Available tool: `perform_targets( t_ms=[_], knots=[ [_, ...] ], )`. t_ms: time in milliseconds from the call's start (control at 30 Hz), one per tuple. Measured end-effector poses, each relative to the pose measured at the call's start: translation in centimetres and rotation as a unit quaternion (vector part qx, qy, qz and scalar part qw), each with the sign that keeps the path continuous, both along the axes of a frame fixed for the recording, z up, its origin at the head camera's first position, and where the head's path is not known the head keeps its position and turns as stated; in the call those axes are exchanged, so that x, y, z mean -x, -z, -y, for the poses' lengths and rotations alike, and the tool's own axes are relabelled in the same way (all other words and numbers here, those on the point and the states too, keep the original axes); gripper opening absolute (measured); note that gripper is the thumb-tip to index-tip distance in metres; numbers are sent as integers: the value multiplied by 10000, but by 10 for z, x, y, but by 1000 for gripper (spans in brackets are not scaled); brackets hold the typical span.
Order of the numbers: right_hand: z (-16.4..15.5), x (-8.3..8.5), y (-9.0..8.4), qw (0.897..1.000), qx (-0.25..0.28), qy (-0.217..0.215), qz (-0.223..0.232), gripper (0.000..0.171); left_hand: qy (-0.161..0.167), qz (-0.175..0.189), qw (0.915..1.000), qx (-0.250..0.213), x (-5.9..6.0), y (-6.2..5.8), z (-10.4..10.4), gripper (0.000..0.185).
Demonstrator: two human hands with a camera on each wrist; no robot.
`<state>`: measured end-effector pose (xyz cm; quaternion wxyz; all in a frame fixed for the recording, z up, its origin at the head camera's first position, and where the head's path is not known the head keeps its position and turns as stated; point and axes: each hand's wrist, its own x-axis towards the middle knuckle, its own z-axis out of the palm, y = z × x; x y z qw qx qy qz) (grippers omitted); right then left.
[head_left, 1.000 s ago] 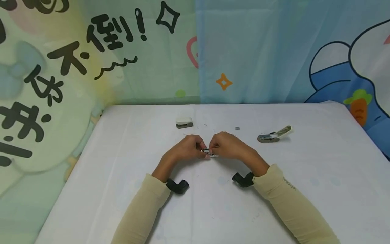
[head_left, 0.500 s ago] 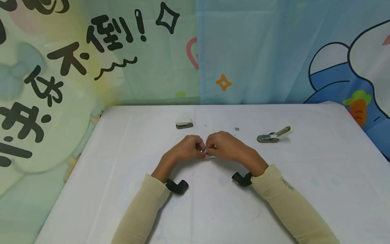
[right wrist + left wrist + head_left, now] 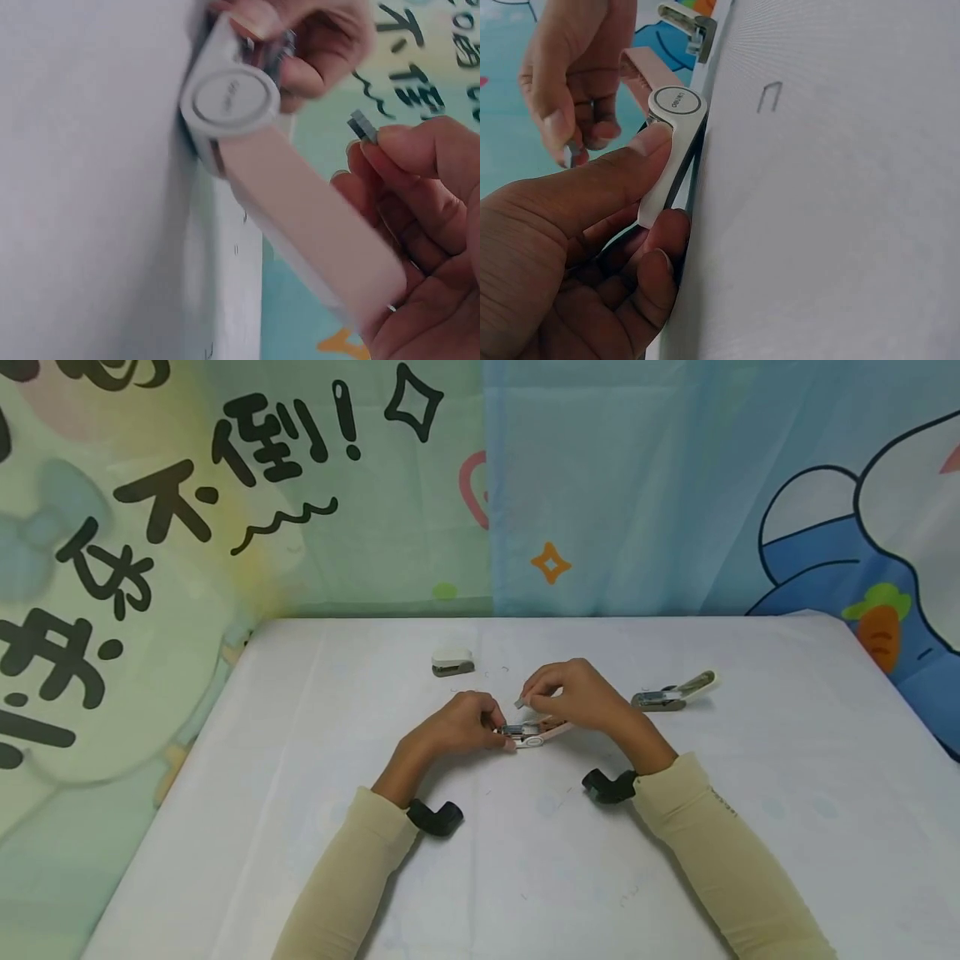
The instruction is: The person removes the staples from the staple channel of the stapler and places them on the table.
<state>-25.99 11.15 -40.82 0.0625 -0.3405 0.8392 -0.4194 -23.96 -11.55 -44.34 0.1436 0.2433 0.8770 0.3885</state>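
Two other staplers beyond hands

Head view high, forward-down; both wrist views close, sharing the stapler.

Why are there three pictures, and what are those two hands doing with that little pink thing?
No machine here: a person wears three cameras, one on the head and one on each wrist. The big picture looks down from the head; the two close-ups come from the wrists.

The left hand grips a small pink and white plastic stapler, opened wide on the white cloth-covered table. The right hand pinches a tiny grey metal strip of staples just above it.

Also on the table: a closed white and grey stapler further back, and an opened grey and cream stapler to the right. The black things by the sleeves are the wrist cameras.
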Motion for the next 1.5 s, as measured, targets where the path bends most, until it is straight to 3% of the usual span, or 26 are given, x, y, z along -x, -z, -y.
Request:
perform_targets(
  t_ms=[200, 400, 500, 800, 1500],
  knots=[
    [-23, 15, 6, 9933, 37, 1021, 534, 15, -43, 8, 10000, 41, 1, 0, 0, 18],
    [-44, 22, 16, 9855, -627, 1575, 36, 11, -40, 180, 9998, 44, -1, -2, -2, 18],
    [-49, 24, 18, 9829, -884, 1614, -111, 10, -96, 212, 9997, 61, -2, -4, -2, 18],
    [-59, 31, 24, 9803, -1370, 1423, 31, 10, -137, 162, 9998, 54, -4, -4, 1, 18],
    [-76, 36, 20, 9787, -1661, 1190, -191, 8, -152, 98, 9998, 55, -4, -4, 0, 18]
  ],
)
